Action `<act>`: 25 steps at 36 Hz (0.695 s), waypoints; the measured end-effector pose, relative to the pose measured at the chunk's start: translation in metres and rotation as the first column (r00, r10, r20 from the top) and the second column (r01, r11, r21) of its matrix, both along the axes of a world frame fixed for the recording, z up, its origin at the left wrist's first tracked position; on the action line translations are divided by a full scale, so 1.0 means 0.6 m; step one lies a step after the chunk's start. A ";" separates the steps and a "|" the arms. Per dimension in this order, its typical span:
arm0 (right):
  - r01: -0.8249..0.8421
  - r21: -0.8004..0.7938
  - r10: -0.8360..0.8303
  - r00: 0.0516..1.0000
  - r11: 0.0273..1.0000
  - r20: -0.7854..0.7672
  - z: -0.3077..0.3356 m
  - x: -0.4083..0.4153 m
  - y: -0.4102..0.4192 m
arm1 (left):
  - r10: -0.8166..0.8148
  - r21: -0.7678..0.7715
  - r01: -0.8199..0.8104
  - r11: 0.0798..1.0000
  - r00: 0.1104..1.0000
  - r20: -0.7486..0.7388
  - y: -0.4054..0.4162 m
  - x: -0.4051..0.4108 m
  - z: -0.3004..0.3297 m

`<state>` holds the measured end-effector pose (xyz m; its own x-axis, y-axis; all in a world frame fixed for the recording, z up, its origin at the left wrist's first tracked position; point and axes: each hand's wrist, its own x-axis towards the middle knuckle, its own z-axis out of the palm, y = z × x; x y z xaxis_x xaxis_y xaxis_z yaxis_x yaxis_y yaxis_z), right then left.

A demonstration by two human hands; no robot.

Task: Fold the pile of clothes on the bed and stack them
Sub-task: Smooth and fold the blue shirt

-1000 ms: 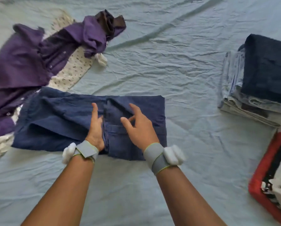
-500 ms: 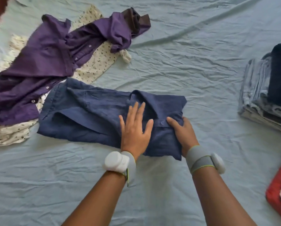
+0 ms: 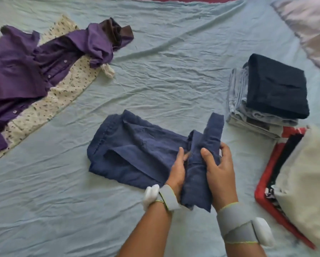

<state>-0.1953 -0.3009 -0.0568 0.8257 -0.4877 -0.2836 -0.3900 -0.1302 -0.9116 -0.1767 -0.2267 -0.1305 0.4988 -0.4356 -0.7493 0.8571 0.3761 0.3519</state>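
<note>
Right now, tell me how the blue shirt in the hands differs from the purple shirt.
The blue shirt is partly folded into a narrow band; the purple shirt lies spread open and rumpled. The left hand and right hand grip the blue one; nothing touches the purple one, which lies over a spotted cream garment. Both rest on the bed sheet.

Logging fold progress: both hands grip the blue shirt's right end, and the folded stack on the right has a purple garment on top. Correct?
Not quite. In the head view the stack is topped by a dark navy garment. Both the left hand and right hand do grip the blue shirt.
</note>
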 end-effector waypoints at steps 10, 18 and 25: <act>-0.342 -0.010 0.342 0.940 0.940 0.015 -0.028 0.080 0.242 | 0.022 0.361 -0.124 0.924 0.962 0.273 0.319 0.141 0.058; -0.373 -0.403 0.420 0.907 0.835 0.029 -0.099 0.059 0.229 | -0.391 0.770 -0.037 0.637 0.846 0.364 0.400 0.148 -0.005; -0.474 -0.673 0.391 0.875 0.568 -0.287 -0.160 0.032 0.155 | -0.447 0.927 -0.257 0.273 0.819 0.359 0.384 0.137 -0.009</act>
<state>-0.1763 -0.2079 -0.1529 0.9819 -0.1594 -0.1022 -0.1879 -0.8868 -0.4222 -0.0943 0.0036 -0.1358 0.9047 0.2962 -0.3061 0.4251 -0.5805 0.6945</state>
